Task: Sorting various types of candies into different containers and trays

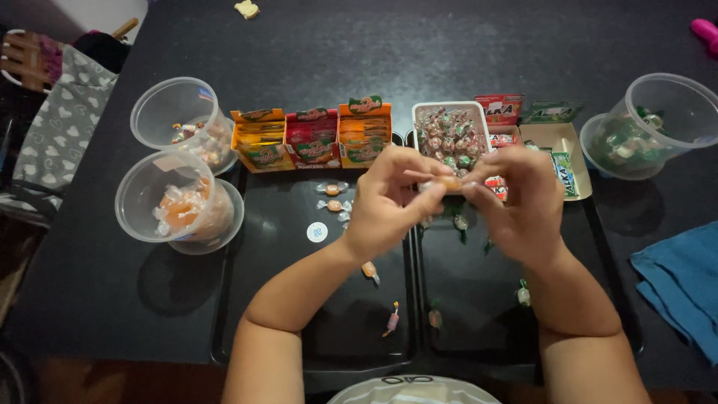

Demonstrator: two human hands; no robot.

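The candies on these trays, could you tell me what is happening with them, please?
A person's left hand and right hand pinch one orange wrapped candy between them, above two black trays. Loose wrapped candies lie scattered on the trays. A white tub of candies and small orange and red boxes stand along the far edge, with clear plastic cups to the left.

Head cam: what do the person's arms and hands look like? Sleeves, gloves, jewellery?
Both forearms are bare up to the bottom edge of the picture, with no sleeves showing. The left hand and right hand wear no gloves. No rings, watch or wristbands show on the parts in view. Nails look short and unpainted, though they are small in this view.
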